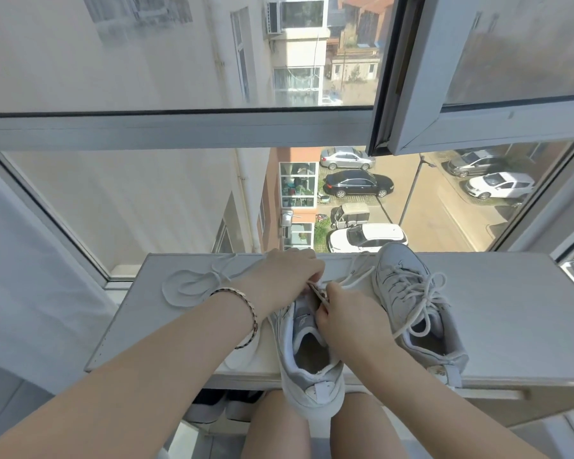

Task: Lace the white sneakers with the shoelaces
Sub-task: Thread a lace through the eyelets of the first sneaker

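A white sneaker lies heel toward me at the front edge of the white shelf, its heel hanging over the edge. My left hand and my right hand meet over its eyelets, each pinching the shoelace, whose ends trail up toward the window. A second white sneaker, laced with loose loops, stands to the right. A loose shoelace lies looped on the shelf's left part.
The shelf runs along a window sill, with an open window sash above right and glass right behind. Dark shoes sit under the shelf. My knees are below the hanging heel. A white curtain hangs at left.
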`<state>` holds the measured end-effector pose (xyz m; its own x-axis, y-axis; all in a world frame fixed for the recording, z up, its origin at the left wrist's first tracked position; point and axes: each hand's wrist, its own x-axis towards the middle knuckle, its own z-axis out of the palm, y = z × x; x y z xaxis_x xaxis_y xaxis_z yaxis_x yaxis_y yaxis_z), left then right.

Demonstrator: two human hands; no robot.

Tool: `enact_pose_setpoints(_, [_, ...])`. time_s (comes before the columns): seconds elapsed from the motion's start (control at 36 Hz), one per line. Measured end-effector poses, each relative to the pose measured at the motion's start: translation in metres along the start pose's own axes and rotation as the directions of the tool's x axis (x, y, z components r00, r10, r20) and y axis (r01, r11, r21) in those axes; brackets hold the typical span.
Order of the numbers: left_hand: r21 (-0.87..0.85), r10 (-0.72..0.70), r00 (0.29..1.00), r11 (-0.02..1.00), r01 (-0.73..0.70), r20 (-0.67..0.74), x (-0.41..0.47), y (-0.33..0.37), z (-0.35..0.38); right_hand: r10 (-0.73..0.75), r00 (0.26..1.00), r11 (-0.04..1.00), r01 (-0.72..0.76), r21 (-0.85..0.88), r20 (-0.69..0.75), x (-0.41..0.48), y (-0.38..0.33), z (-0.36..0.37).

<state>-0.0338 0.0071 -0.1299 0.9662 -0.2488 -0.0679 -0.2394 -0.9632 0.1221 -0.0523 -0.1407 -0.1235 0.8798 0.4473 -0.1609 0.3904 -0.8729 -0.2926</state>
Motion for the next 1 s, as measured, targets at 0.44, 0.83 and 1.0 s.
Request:
enact_pose_setpoints(0.44, [-0.082, -0.013, 0.999, 0.997, 0.01, -0.035, 0.0, -0.004, 0.006, -0.011, 1.0, 1.0, 0.011, 0.005, 0.0, 0.001, 0.002, 0.0])
enact_pose_setpoints(0.83, [-0.516, -0.71, 0.684, 0.653, 0.554, -0.164, -0.022, -0.03, 0.012, -0.002, 1.0, 1.0, 0.002, 0.009, -0.021, 0.003, 0.003, 0.008])
enact_pose_setpoints(1.0, [-0.379, -0.572, 0.796, 0.794, 0.475, -0.2, -0.018, -0.025, 0.006, 0.026, 1.0, 1.0, -0.026, 0.013, -0.016, 0.002, 0.004, 0.007])
